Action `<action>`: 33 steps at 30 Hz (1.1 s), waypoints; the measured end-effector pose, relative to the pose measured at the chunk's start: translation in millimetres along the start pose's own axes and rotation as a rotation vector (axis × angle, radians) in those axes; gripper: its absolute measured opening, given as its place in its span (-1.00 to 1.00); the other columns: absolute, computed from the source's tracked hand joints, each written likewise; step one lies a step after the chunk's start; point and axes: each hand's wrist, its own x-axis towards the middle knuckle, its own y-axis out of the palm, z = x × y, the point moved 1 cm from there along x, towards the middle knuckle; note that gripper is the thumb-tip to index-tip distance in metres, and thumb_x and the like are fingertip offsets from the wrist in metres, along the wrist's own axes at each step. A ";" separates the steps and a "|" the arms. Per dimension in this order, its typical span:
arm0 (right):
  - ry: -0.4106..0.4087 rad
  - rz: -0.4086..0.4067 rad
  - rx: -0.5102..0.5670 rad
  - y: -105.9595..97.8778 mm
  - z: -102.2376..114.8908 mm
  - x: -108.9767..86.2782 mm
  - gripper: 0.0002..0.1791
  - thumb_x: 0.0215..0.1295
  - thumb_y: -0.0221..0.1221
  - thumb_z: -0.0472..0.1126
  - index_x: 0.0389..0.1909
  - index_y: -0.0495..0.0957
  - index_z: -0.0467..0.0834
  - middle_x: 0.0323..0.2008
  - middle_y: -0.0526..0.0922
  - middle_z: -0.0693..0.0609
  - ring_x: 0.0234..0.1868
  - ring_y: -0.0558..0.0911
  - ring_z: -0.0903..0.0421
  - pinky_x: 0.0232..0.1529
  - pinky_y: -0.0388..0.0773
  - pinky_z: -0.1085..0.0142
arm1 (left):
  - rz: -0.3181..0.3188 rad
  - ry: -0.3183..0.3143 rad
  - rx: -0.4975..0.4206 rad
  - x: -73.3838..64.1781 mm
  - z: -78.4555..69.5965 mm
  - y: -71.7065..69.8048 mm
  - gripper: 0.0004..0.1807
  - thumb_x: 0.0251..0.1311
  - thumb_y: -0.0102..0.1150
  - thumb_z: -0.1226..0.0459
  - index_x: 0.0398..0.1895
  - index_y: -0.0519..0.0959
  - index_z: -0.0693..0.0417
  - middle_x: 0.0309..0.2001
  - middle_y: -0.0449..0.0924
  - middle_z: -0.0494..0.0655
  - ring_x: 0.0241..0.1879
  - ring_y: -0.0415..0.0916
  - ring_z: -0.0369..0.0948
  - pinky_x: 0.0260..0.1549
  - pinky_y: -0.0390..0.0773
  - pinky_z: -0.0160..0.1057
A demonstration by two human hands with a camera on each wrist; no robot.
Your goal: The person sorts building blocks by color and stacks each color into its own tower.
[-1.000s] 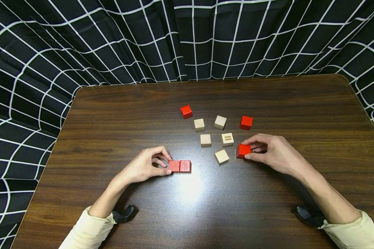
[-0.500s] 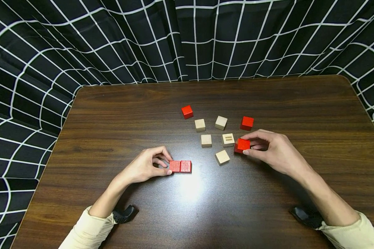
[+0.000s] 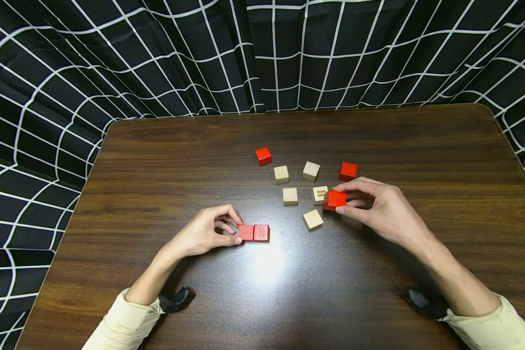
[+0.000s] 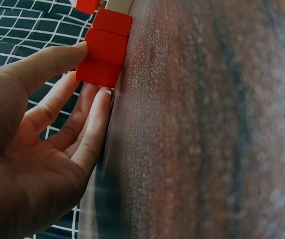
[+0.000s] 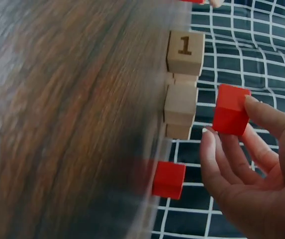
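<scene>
In the head view my left hand (image 3: pixel 207 232) pinches the left one of two red cubes (image 3: pixel 246 233) between thumb and fingers. The second red cube (image 3: pixel 261 233) sits flush against its right side, both on the table. My right hand (image 3: pixel 378 206) pinches another red cube (image 3: pixel 334 200), which overlaps the pale block with an equals sign (image 3: pixel 319 194) in this view. The right wrist view has this held red cube (image 5: pixel 231 109) lifted off the table, between thumb and fingertips. Also there, a pale wooden block (image 5: pixel 185 52) bears a "1" on its side.
Plain pale blocks lie around the middle, one of them (image 3: pixel 312 219) nearest the front. Two loose red cubes lie farther back, one at left (image 3: pixel 263 155), one at right (image 3: pixel 347 171). A black gridded curtain (image 3: pixel 262 53) hangs behind the brown table (image 3: pixel 157 165).
My right hand has picked its red cube up off the table and carried it slightly left and back, to the equals-sign block. The left hand holds still on its cube.
</scene>
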 end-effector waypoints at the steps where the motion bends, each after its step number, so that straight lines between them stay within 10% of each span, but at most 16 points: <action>1: -0.002 -0.002 0.019 1.2 1.2 0.5 -0.58 0.07 0.43 -0.41 -0.01 0.65 -0.15 -0.04 0.62 -0.04 -0.25 0.68 0.21 -0.21 0.66 0.47 | 0.000 0.000 0.000 0.0 -0.2 -0.1 -0.69 -0.02 0.46 0.49 -0.23 0.57 0.16 -0.14 0.61 0.04 -0.16 0.63 -0.11 -0.12 0.69 -0.22; 33: -0.152 0.013 0.065 37.0 30.7 9.0 -0.55 0.00 0.50 -0.35 -0.04 0.69 -0.01 -0.17 0.66 0.17 -0.25 0.64 0.20 -0.21 0.66 0.37 | -0.008 0.009 -0.013 -0.7 -1.1 -0.3 -0.70 -0.02 0.46 0.50 -0.23 0.57 0.19 -0.15 0.61 0.06 -0.19 0.64 -0.11 -0.13 0.69 -0.23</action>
